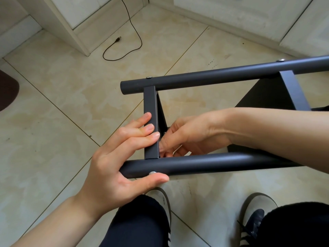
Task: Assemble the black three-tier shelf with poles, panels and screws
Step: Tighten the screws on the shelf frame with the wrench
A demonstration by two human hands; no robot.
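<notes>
So the shelf frame [231,122] is lying on its side over the tiled floor [62,107], right in front of the person's knees. The left hand [114,168] clamps the near pole [195,164] at its end, thumb hooked under it just by a silver screw [152,173] and fingers laid flat across the panel edge [151,122]. The right hand [188,138] reaches in behind that panel with fingertips curled and pinched together, though what they're holding is hidden. The far pole [222,74] runs parallel, and a black cable [128,41] loops on the floor beyond.

beige tiled floor [71,97], white cabinets [58,13]
</notes>
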